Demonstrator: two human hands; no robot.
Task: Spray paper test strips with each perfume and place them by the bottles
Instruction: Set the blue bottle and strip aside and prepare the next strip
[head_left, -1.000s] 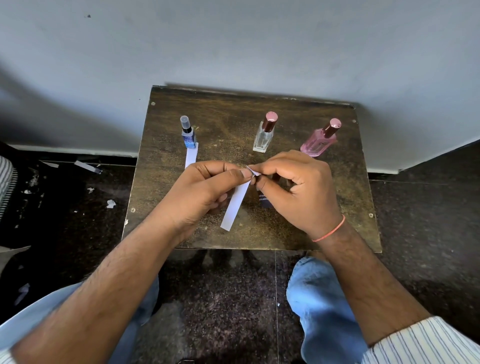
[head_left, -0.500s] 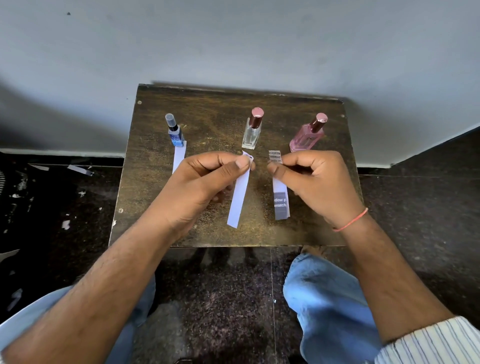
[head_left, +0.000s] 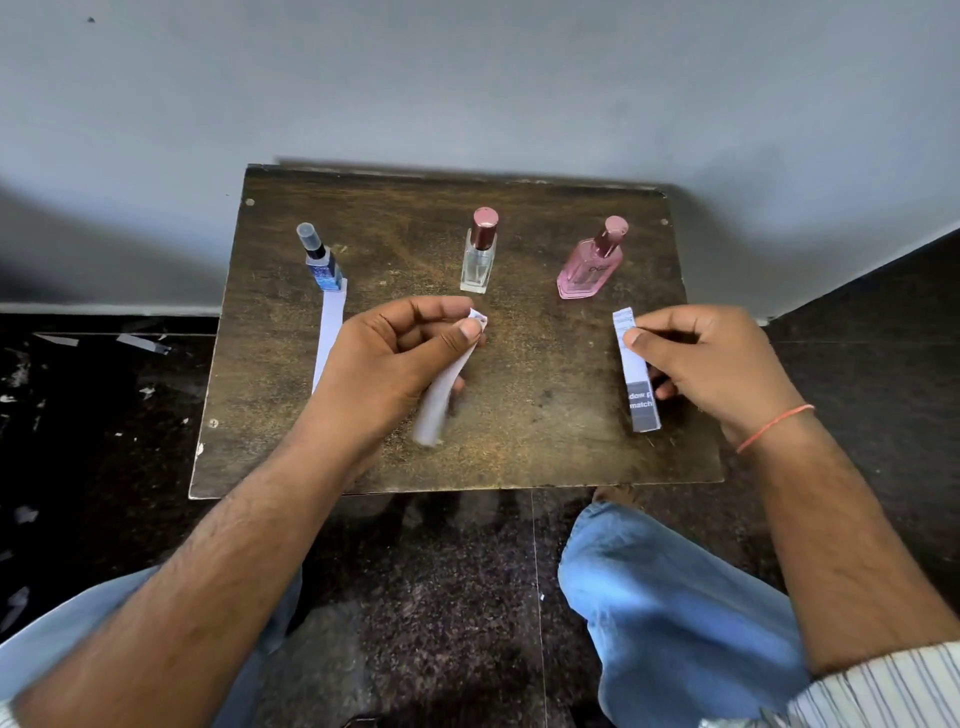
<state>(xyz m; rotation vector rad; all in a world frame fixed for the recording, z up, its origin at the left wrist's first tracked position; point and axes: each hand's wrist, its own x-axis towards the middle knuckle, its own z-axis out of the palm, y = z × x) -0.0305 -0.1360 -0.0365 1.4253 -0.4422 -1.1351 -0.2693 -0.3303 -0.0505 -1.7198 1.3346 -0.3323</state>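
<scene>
Three perfume bottles stand in a row on a small dark wooden table (head_left: 519, 441): a blue bottle (head_left: 323, 265) at the left, a clear bottle (head_left: 479, 257) in the middle, a pink bottle (head_left: 592, 267) at the right. A white strip (head_left: 330, 332) lies in front of the blue bottle. My left hand (head_left: 400, 358) pinches a plain white strip (head_left: 441, 395) below the clear bottle. My right hand (head_left: 711, 358) pinches a printed strip (head_left: 636, 374) below and right of the pink bottle.
The table stands against a grey wall (head_left: 467, 78). Paper scraps (head_left: 140, 343) lie on the dark floor at the left. My knees in blue jeans (head_left: 670, 613) are below the table's near edge.
The two strips, held together a second ago, have been pulled apart. My right hand has carried the printed strip to the right, under the pink bottle; my left hand keeps the plain one.
</scene>
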